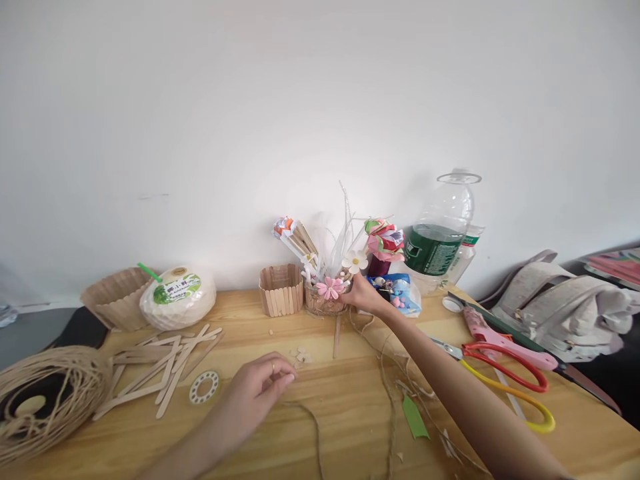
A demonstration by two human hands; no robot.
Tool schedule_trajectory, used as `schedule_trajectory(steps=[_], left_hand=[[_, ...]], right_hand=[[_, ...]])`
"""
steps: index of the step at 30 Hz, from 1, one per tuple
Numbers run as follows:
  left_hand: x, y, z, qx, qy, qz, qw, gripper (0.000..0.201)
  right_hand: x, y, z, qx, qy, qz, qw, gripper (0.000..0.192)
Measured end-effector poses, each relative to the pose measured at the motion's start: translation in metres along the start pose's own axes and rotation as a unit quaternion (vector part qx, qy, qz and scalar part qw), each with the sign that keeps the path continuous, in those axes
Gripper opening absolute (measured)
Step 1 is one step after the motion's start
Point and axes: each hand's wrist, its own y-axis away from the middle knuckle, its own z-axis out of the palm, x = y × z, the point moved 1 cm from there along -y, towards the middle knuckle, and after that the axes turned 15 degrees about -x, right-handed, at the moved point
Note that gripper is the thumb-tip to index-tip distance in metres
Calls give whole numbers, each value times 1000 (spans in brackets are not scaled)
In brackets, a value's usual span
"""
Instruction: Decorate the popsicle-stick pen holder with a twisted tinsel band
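Note:
My right hand (363, 294) reaches to the back of the table, its fingers closed round the right side of a small flower basket (323, 305). A pink flower (331, 288) and a white flower (355, 261) decorate its rim, and white stems rise from it. Some of the right fingers are hidden behind it. My left hand (263, 381) is over the table's middle, fingers curled together and thumb against them; what they hold, if anything, is hidden. A strand of twine (316, 427) lies just right of it. Beside the flower basket stands a craft-stick basket (281, 291).
Left are a twine coil (55, 400), craft sticks (167, 373), a tape roll (204, 387), a wrapped coconut (177, 297) and a larger basket (117, 297). Right are scissors (505, 363), a pink glue gun (505, 340), a large bottle (437, 240) and a bag (565, 313).

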Motion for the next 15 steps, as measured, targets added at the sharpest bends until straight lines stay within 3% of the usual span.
schedule_trajectory(steps=[3,7,10,13,15], left_hand=[[3,-9,-5,23,2,11,1000,20],[14,-23,-13,67,-23,33,997,17],[22,-35,-16,135,-54,78,986,17],[25,-48,-16,229,-42,121,965,34],[24,-58,-15,252,9,128,959,57]], right_hand=[[1,9,-2,12,-1,23,1000,82],[-9,20,-7,32,-15,37,999,80],[-23,29,-8,46,-32,32,998,82],[-44,41,-6,66,-49,27,996,77],[-61,51,-4,85,-58,27,994,72]])
